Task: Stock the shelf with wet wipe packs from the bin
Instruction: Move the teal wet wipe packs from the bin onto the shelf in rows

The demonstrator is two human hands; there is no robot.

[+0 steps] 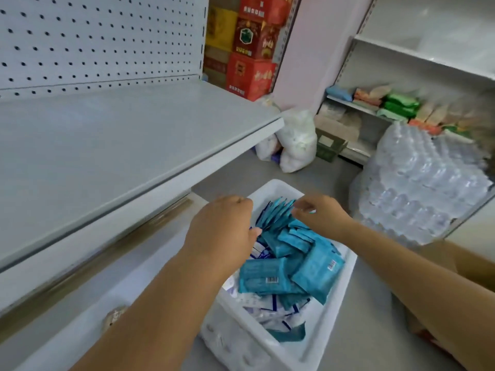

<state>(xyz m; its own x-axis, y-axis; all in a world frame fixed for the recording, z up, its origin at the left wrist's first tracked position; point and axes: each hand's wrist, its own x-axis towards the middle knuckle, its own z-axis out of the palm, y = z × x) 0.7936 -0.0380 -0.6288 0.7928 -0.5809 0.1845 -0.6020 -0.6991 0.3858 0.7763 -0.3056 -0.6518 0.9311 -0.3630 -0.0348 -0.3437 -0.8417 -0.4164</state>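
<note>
A white plastic bin (329, 341) stands on the floor beside the shelving, filled with several teal wet wipe packs (270, 277) and some white-and-blue packs (267, 309) underneath. Both my hands reach into its far end. My left hand (222, 234) hovers over the bin's left side with fingers curled down toward an upright row of teal packs (276, 214). My right hand (318, 214) touches the top of that row from the right, fingertips pinching at the pack edges. The grey shelf board (107, 145) to the left is bare.
A white pegboard back panel (93, 36) rises behind the shelf. Shrink-wrapped water bottle cases (417, 183) sit right of the bin. White bags (294, 140), a small carton and red boxes (251, 49) stand farther back. Another shelf (401, 103) holds assorted packs.
</note>
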